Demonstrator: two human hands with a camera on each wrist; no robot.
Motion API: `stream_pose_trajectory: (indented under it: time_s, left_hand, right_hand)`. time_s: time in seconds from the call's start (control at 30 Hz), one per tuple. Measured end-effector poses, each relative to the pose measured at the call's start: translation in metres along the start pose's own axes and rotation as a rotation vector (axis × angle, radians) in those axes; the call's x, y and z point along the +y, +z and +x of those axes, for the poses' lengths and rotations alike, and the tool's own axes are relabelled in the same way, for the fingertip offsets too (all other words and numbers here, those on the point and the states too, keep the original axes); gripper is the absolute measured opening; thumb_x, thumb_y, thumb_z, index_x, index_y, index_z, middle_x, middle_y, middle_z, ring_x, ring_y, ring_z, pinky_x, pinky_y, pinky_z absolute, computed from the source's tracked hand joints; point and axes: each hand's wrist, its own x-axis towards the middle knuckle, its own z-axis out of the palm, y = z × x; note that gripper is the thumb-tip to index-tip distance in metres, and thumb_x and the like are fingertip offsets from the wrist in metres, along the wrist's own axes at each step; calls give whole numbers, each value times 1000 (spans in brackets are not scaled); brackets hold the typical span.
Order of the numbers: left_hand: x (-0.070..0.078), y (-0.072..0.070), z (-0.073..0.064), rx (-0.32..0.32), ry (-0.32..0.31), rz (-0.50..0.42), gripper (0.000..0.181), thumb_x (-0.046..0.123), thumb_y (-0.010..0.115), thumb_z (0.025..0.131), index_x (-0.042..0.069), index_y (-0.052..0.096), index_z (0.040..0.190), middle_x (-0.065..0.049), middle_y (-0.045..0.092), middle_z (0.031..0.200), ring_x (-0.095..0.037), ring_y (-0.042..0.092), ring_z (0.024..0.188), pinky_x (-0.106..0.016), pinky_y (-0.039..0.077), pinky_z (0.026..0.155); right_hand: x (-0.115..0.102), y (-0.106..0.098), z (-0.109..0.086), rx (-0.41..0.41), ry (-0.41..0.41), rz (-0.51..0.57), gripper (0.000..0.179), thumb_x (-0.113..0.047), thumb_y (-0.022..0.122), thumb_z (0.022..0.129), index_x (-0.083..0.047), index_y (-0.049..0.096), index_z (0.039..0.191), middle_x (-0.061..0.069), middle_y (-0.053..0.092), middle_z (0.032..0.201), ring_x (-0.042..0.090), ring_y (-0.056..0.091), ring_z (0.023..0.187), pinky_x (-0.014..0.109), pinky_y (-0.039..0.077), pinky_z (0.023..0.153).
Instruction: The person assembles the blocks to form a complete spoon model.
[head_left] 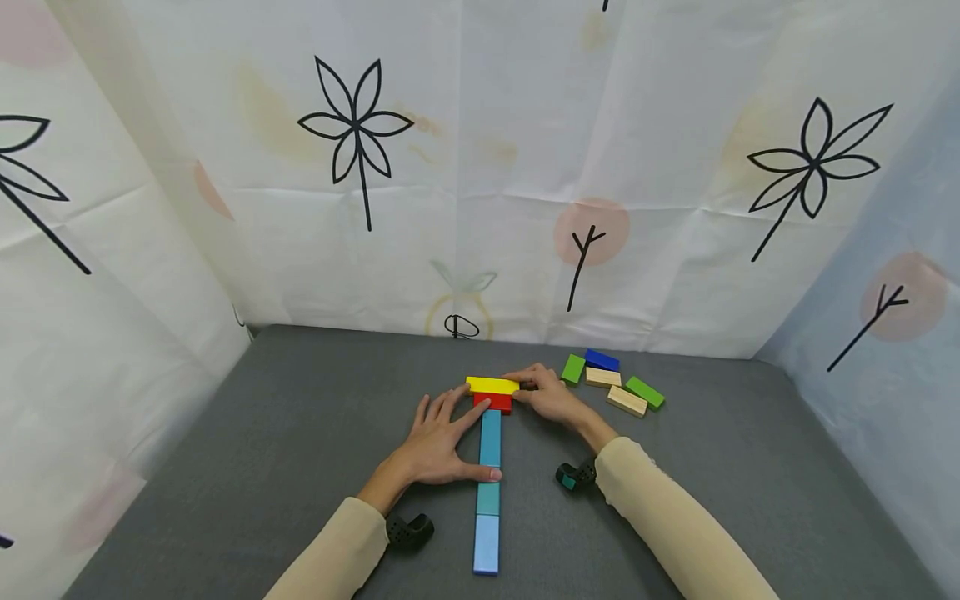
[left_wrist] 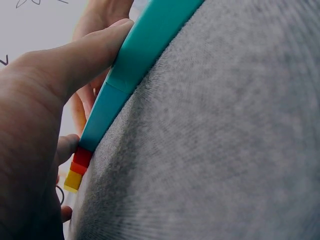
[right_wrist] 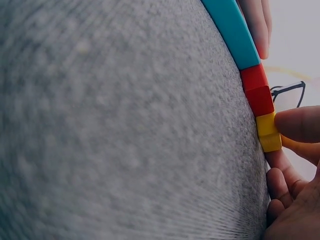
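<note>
i see the left hand (head_left: 438,450) spread loosely across the red block (head_left: 499,405) and teal row (head_left: 490,439), perhaps steadying them, while the right hand (head_left: 552,400) pinches the yellow block (head_left: 491,385) between both hands.

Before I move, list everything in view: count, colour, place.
Yellow block: 1, yellow, far end
Red block: 1, red, next to yellow
Column blocks: 3, blues and teal, end to end
Green blocks: 2, green, loose at right
Dark-blue block: 1, dark blue, same group
Wooden blocks: 2, pale tan, same group
Table: 1, grey, underneath
Backdrop: 1, whitish to bluish, behind table
Wrist devices: 2, black, wrists
Sleeves: 2, cream, forearms
Left hand: 1, bare, touching column
Right hand: 1, bare, at yellow
</note>
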Motion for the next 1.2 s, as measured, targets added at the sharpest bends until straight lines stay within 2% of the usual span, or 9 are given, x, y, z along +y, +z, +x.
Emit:
stream_pose_trajectory:
  time_s: [0.13,0.37,0.57,0.83,0.97,1.1,1.2]
  left_hand:
    - [0,0,0,-10,-4,18,105,81,64,77,31,28,162,0,4,171,-37,14,152,-66,-2,118]
    - [1,-1,1,-18,-5,28,107,81,64,76,30,27,162,2,13,170,-36,11,154,-67,-3,117]
    - [1,-1,0,-16,-4,22,107,80,65,76,30,28,162,2,14,170,-37,11,153,-67,-3,117]
    - [1,-1,0,-18,-5,18,107,80,65,76,29,27,163,2,12,170,-37,11,154,-67,-4,117]
    - [1,0,0,-16,-5,18,107,80,65,76,29,27,162,3,12,170,-37,11,154,-67,-3,117]
    - [0,0,0,-15,-7,21,107,80,65,76,30,27,162,3,12,170,-36,11,154,-67,-3,118]
    - [0,0,0,-13,-8,21,107,80,66,76,29,28,162,3,12,170,-36,11,154,-66,-4,118]
  right_hand:
    - [3,-1,0,-15,0,11,36,-10,58,102,-8,65,137,10,54,119,29,43,109,49,35,94]
    - [3,-2,-1,-13,5,45,39,-6,52,101,-6,64,138,12,53,120,30,41,110,51,33,95]
    - [2,-1,-1,-1,-13,34,36,-13,55,103,-5,64,137,10,55,120,27,42,108,47,33,92]
    - [1,1,-2,17,1,24,35,-12,57,102,-7,65,136,9,56,122,25,43,109,50,32,98]
    - [1,1,-3,28,3,20,35,-13,57,102,-7,65,136,9,56,122,25,43,108,46,34,93]
    - [3,1,-5,79,-28,47,36,-13,60,102,-5,64,136,12,58,121,26,49,107,42,41,91]
    - [9,-6,-8,179,-81,27,37,-11,64,99,0,64,134,17,59,119,31,56,105,46,48,90]
